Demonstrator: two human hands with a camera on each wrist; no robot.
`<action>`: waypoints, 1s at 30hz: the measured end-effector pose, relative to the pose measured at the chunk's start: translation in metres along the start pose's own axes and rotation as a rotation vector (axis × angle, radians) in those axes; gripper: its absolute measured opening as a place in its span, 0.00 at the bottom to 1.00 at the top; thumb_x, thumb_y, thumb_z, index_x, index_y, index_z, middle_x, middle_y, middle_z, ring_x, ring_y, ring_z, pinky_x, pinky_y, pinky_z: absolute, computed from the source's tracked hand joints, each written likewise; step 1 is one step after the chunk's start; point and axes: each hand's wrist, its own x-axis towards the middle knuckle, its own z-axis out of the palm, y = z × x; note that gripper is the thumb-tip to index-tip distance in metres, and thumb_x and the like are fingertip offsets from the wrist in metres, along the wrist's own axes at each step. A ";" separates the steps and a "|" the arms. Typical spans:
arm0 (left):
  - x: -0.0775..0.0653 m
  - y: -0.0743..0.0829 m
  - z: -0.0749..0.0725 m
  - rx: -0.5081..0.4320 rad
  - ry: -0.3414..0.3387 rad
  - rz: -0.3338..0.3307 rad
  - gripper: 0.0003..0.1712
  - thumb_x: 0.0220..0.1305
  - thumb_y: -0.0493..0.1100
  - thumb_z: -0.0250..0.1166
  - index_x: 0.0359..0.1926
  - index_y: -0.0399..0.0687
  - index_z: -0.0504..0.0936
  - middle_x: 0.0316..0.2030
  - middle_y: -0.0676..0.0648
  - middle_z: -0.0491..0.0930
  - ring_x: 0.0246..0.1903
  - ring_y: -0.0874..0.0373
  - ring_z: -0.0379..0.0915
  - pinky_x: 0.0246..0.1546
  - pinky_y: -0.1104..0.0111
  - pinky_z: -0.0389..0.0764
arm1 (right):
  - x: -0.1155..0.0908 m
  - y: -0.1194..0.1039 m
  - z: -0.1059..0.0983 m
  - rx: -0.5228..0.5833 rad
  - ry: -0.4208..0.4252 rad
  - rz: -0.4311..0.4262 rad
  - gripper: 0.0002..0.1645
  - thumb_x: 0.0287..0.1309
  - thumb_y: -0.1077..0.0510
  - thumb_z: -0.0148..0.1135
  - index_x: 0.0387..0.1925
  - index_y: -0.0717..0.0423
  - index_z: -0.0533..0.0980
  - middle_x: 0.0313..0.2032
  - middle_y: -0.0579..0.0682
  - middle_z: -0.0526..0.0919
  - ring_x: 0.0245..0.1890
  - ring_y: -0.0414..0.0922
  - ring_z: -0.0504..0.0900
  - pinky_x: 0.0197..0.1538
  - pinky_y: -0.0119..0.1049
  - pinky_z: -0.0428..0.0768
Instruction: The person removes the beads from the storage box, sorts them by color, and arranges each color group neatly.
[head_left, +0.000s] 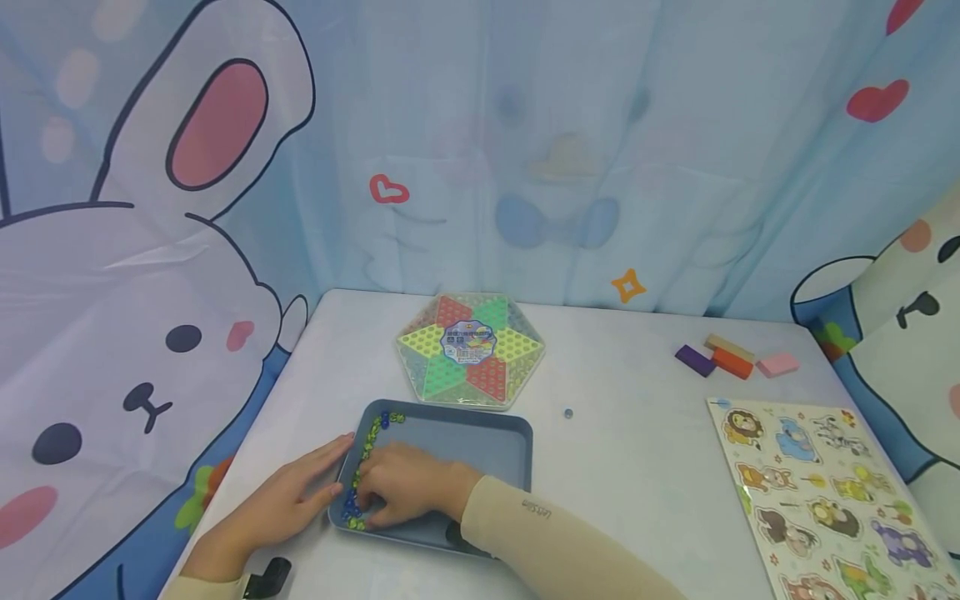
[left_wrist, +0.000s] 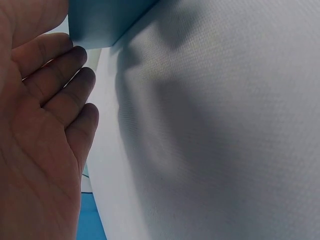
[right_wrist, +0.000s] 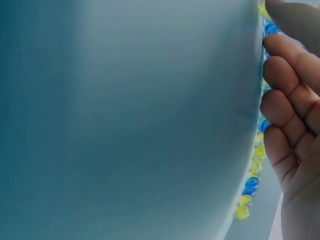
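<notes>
Right hand: fingers relaxed, side by side, tips against marbles lining the left edge of the grey-blue tray. Marbles are round, glassy and translucent, mixed yellow-green and blue, running from the far left corner to the near left corner. Left hand: fingers extended, outside the tray's left edge. A hexagonal game board lies by the far edge; one loose marble sits off the far right corner.
</notes>
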 end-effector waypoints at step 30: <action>0.000 0.000 0.001 -0.018 -0.013 -0.027 0.35 0.77 0.50 0.63 0.80 0.50 0.65 0.77 0.46 0.68 0.74 0.44 0.68 0.69 0.50 0.76 | -0.011 0.014 -0.005 0.115 0.045 -0.032 0.08 0.59 0.49 0.75 0.40 0.38 0.89 0.36 0.31 0.83 0.36 0.25 0.74 0.45 0.13 0.71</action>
